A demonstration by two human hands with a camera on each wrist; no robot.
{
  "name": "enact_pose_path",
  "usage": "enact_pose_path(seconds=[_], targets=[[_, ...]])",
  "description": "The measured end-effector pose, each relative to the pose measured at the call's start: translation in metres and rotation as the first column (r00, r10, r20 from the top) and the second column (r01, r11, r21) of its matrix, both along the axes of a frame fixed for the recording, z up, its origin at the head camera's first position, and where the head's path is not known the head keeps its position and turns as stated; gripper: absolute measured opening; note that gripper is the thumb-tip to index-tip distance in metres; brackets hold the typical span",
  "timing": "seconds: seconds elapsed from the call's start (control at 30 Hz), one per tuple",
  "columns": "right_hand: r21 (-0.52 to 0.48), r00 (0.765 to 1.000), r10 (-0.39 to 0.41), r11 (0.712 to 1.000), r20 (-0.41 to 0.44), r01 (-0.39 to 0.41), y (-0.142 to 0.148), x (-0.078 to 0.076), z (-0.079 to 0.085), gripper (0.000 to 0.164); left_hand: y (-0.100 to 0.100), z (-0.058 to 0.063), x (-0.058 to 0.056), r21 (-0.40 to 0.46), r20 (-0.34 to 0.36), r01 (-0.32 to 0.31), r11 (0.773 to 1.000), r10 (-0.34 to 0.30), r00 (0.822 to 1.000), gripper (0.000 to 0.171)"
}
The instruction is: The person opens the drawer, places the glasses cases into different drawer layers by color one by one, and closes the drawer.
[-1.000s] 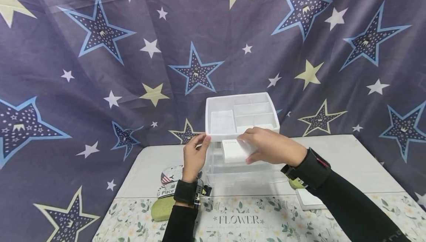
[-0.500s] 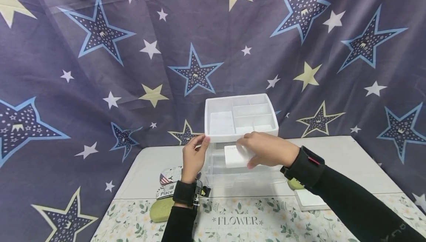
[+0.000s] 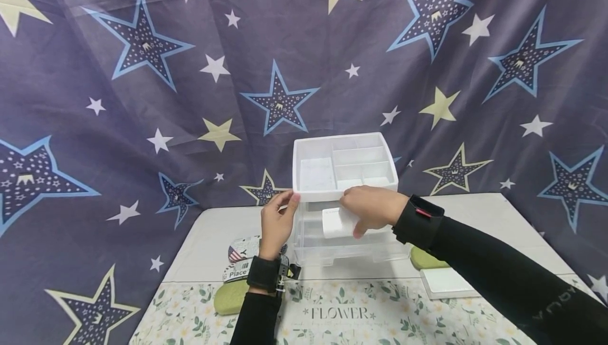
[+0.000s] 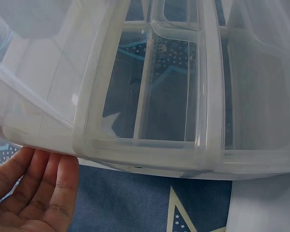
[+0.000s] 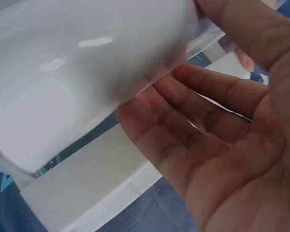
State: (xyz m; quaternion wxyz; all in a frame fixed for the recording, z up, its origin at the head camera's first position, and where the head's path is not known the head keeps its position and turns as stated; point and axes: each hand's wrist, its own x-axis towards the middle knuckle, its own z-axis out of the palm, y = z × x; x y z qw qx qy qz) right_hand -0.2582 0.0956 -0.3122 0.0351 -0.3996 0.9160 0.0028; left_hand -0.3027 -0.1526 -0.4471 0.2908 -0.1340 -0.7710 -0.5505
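Observation:
A clear and white plastic drawer organizer [image 3: 351, 252] with a divided top tray [image 3: 317, 173] stands at the table's back. My left hand [image 3: 277, 223] holds the front left corner of the top tray, thumb in front and fingers along the side. In the left wrist view, the left fingers [image 4: 63, 188] lie against the organizer's edge. My right hand [image 3: 375, 207] grips a white, box-shaped pack [image 3: 334, 222] just below the tray, at the organizer's open front. Seen from the right wrist, the pack [image 5: 63, 82] is glossy, with the thumb and fingers on opposite sides.
Green items with printed labels [image 3: 233, 297] lie left of the organizer, partly behind the left arm. On the right are another green item [image 3: 425, 258] and a flat white box [image 3: 448, 283]. A floral mat [image 3: 342, 313] covers the table front; a star-patterned cloth [image 3: 332, 44] hangs behind.
My right hand has lowered the white pack slightly and shifted it a little to the right, in below the top tray. The right forearm has swung left. The left hand stays in place.

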Motion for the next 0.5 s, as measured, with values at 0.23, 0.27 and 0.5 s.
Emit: enact_pose_path(seconds=[0.23,0.27,0.5], targets=[[0.070,0.998,-0.041,0.997,0.041,0.038,-0.005,-0.004,0.001,0.053,-0.001,0.001,0.001,0.004,0.024,-0.001,1.000,0.001,1.000,0.040],[0.081,0.998,-0.042,0.996,0.039,0.038,-0.006,-0.004,0.000,0.054,0.000,0.001,0.001,0.002,0.025,-0.002,1.000,0.002,1.000,0.041],[0.151,0.998,-0.044,0.988,0.033,0.039,-0.012,-0.007,-0.002,0.057,0.001,0.001,0.000,0.003,0.024,-0.004,1.000,0.004,1.000,0.041]])
